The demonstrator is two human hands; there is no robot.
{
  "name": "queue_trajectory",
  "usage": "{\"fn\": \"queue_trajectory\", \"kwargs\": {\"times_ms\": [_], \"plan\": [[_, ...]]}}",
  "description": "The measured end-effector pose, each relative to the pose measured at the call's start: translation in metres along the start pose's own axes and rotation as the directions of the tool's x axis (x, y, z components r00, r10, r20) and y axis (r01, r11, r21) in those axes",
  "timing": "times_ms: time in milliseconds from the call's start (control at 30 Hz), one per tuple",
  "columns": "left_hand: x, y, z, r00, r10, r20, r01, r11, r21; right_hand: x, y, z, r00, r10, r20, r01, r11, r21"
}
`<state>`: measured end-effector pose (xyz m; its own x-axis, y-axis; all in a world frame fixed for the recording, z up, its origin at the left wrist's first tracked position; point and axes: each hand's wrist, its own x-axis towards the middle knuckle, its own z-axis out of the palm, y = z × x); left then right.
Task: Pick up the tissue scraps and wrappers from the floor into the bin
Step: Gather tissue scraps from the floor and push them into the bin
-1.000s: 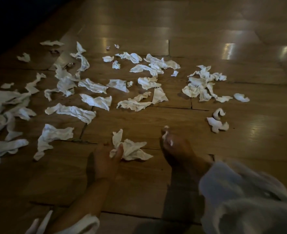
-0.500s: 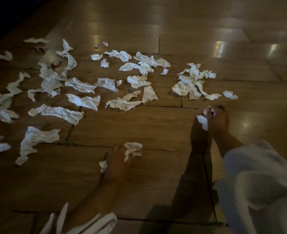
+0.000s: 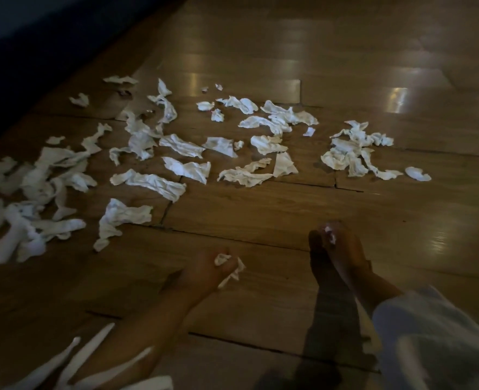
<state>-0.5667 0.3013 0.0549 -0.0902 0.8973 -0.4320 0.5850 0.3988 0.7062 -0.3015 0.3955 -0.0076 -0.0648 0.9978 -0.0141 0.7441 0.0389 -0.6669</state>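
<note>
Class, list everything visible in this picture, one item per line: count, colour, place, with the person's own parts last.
wooden floor: one, brown and glossy, fills the view
tissue scraps: dozens, white, strewn over its left and middle
dark surface: one, near black, upper left corner
crumpled tissue: one, white, gripped in the left hand
tissue bits: a few, white, pinched in the right hand
bin: none in view
right sleeve: one, pale, lower right
left hand: one, low centre
right hand: one, right of the left hand
</note>
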Motion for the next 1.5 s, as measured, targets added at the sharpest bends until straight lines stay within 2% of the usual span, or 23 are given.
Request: {"fn": "queue_trajectory", "kwargs": {"times_ms": [67,167,233,333,433,467,600,700,800,900,967,1033,1100,1200,1300,1400,1500], "plan": [[-0.012,-0.001,-0.026,1.000,0.002,-0.019,-0.002,1.000,0.000,-0.008,-0.027,0.009,0.999,0.024,0.040,-0.027,0.995,0.099],[-0.037,-0.014,-0.076,0.998,-0.015,-0.058,0.015,1.000,-0.001,-0.021,-0.094,0.033,0.976,-0.069,0.208,0.043,0.991,0.125],[-0.063,-0.021,-0.113,0.998,-0.013,-0.059,0.014,1.000,0.016,-0.030,-0.158,0.051,0.910,-0.178,0.374,0.126,0.979,0.159],[-0.103,-0.037,-0.167,0.993,-0.092,-0.077,0.100,0.990,0.097,-0.053,-0.260,0.070,0.747,-0.370,0.553,0.323,0.928,0.185],[-0.140,-0.054,-0.221,0.964,-0.215,-0.155,0.231,0.969,0.092,-0.081,-0.351,0.091,0.638,-0.510,0.577,0.388,0.860,0.330],[-0.155,-0.058,-0.242,0.953,-0.244,-0.177,0.265,0.959,0.102,-0.090,-0.380,0.100,0.629,-0.534,0.564,0.383,0.845,0.373],[-0.238,-0.074,-0.347,0.922,-0.303,-0.242,0.343,0.928,0.144,-0.136,-0.491,0.133,0.696,-0.497,0.519,0.248,0.844,0.477],[-0.317,-0.103,-0.416,0.876,-0.322,-0.359,0.346,0.938,0.003,-0.180,-0.580,0.161,0.654,-0.427,0.625,0.008,0.830,0.558],[-0.377,-0.156,-0.454,0.753,-0.321,-0.574,0.331,0.939,-0.091,-0.227,-0.670,0.193,0.584,-0.434,0.686,-0.120,0.789,0.602],[-0.410,-0.211,-0.474,0.572,-0.398,-0.718,0.367,0.906,-0.210,-0.277,-0.737,0.223,0.475,-0.479,0.738,-0.190,0.764,0.617],[-0.420,-0.243,-0.476,0.436,-0.475,-0.764,0.420,0.859,-0.294,-0.303,-0.759,0.248,0.412,-0.453,0.791,-0.182,0.809,0.559],[-0.426,-0.272,-0.473,0.312,-0.546,-0.777,0.398,0.818,-0.415,-0.318,-0.767,0.271,0.378,-0.447,0.811,-0.094,0.853,0.514],[-0.426,-0.293,-0.470,0.236,-0.627,-0.742,0.347,0.768,-0.538,-0.323,-0.768,0.287,0.360,-0.415,0.836,0.036,0.901,0.432],[-0.420,-0.314,-0.467,0.246,-0.699,-0.671,0.420,0.701,-0.577,-0.319,-0.765,0.302,0.326,-0.421,0.846,0.241,0.903,0.356],[-0.409,-0.308,-0.466,0.239,-0.664,-0.709,0.515,0.705,-0.487,-0.305,-0.762,0.306,0.311,-0.543,0.780,0.401,0.819,0.410],[-0.394,-0.283,-0.465,0.223,-0.558,-0.799,0.542,0.753,-0.374,-0.284,-0.753,0.297,0.333,-0.731,0.595,0.529,0.668,0.524],[-0.366,-0.252,-0.458,0.205,-0.330,-0.921,0.422,0.879,-0.221,-0.251,-0.730,0.287,0.367,-0.831,0.418,0.497,0.555,0.667]]}}
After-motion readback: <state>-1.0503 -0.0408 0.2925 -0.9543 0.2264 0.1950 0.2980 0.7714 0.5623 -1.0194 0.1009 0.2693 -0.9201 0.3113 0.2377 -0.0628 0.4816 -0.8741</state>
